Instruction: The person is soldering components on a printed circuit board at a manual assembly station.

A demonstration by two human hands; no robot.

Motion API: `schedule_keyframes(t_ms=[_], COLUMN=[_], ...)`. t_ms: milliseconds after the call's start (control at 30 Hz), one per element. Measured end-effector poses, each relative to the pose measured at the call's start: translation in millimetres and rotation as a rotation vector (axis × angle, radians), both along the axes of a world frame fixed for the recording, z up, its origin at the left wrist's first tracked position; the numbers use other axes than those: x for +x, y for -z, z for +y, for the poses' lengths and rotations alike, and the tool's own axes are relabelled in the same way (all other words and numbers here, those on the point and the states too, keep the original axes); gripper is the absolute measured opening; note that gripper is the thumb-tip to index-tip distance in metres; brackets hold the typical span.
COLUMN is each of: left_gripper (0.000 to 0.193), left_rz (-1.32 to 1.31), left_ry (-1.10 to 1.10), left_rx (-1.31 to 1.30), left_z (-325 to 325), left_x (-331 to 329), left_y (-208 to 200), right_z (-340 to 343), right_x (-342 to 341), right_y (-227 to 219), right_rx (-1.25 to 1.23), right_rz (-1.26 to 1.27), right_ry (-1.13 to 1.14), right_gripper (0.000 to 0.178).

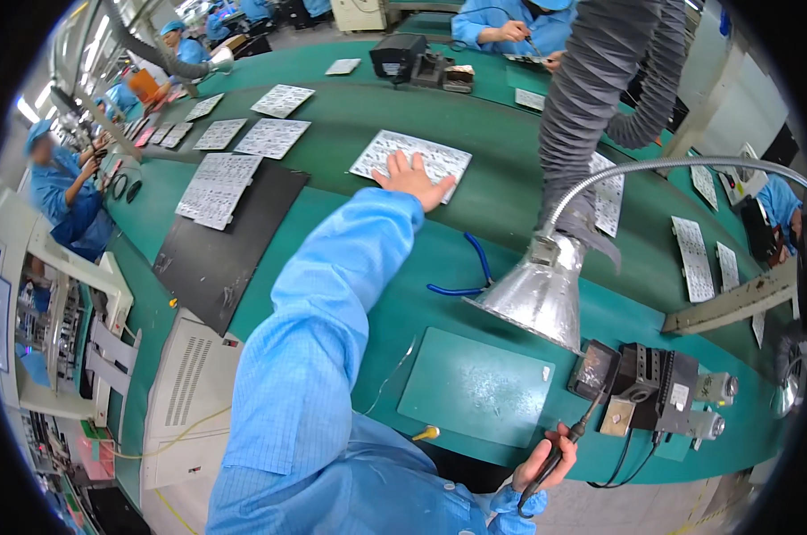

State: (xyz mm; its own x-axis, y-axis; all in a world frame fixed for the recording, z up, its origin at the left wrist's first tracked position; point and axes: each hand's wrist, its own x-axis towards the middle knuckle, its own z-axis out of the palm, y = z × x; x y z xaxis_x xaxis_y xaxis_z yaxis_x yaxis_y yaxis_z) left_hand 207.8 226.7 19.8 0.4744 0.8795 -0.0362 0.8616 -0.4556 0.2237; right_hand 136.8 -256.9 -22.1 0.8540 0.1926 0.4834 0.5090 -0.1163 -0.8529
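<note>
My left hand (414, 181) reaches forward and rests on a white circuit board panel (446, 162) lying on the dark green belt. Its fingers are spread over the near edge of the panel. Close to my body at the lower right, my right hand (546, 459) grips a soldering iron (571, 441). The iron points up and away, its tip end close to a small metal box (594, 369) beside the black iron stand (640, 374). Left of that hand lies a green work mat (475, 385) with worn whitish marks.
A metal fume hood (539, 290) on a grey corrugated hose (591, 98) hangs over the bench. Blue-handled pliers (479, 267) lie partly under it. Several panels sit along the belt; one panel (218, 189) rests on a black board (243, 245). A co-worker (515, 31) sits across.
</note>
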Motion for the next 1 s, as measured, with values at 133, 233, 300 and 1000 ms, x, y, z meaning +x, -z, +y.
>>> schedule_keyframes(t_ms=[133,233,300,1000], left_gripper=[0.092,0.067,0.053,0.02], left_rz=[0.079,-0.192,-0.382,-1.146], left_ry=[0.004,0.297,0.564,0.059], left_rx=[0.058,0.41,0.218,-0.377], left_z=[15.2,-2.6,-25.7,-8.4], left_x=[18.1,46.8,74.4,102.7], left_y=[-2.1,-6.0,-9.5,-41.0], right_z=[-1.0,-1.2,-0.7,0.8], right_x=[-0.3,0.4,1.8,4.6], right_y=[-2.2,-1.5,-1.3,-1.4], right_rx=[-0.063,-0.066,-0.08,-0.107], right_rz=[-0.016,-0.02,-0.044,-0.092], right_ry=[-0.008,-0.015,-0.008,-0.014], right_gripper=[0.028,0.03,0.03,0.03])
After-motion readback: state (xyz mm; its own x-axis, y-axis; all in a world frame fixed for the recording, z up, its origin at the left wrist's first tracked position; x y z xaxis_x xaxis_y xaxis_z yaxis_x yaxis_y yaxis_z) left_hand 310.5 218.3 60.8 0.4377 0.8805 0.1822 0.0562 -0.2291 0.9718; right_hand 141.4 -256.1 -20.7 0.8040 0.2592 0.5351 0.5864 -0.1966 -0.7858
